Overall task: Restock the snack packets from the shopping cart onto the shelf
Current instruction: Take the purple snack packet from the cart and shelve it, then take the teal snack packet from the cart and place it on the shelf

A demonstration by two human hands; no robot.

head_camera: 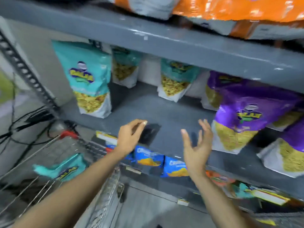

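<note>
A grey metal shelf [164,109] holds upright teal snack packets: one at the front left [87,79] and two further back [125,66] [176,79]. Purple packets [243,112] stand at the right. My left hand [130,137] hovers over the shelf's front edge, fingers loosely curled and holding nothing. My right hand [197,145] is beside it, palm turned inward, fingers spread and empty. One teal packet [64,170] lies in the wire shopping cart [41,162] at the lower left. The picture is blurred by motion.
Orange packets [230,9] sit on the shelf above. Blue packets [164,163] and other packs fill the shelf below. A perforated upright post [24,71] and black cables [24,122] are at the left. The cart's red handle corner [69,134] is near the shelf.
</note>
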